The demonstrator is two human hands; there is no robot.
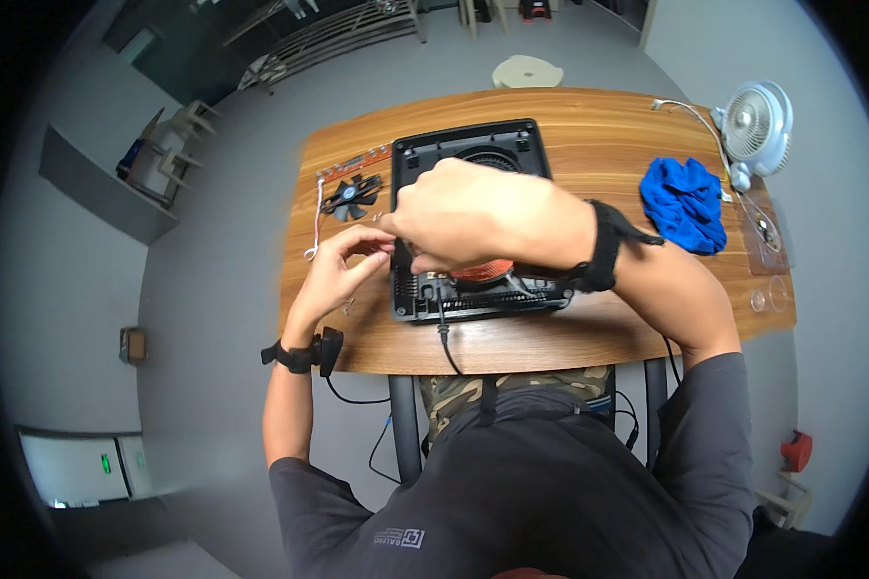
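An opened black appliance housing (468, 311), which looks like an induction cooker, lies on the table before me. Inside it, a copper coil (483, 271) shows partly below my right hand (473, 214). That hand reaches across the housing to its left edge, fingers curled in; whatever they grip is hidden. My left hand (340, 270) is at the same edge, close to the right fingertips. Its thumb and fingertips come together in a pinch, with nothing I can make out between them. A black cord (443, 333) runs from the housing's near side over the table edge.
Left of the housing lie a small black fan (353, 196) and an orange-red strip (357, 162) with a white cable. On the right are a crumpled blue cloth (685, 205), a white desk fan (755, 130) and a clear plastic bag (767, 236). A stool (527, 72) stands beyond the wooden table (599, 130).
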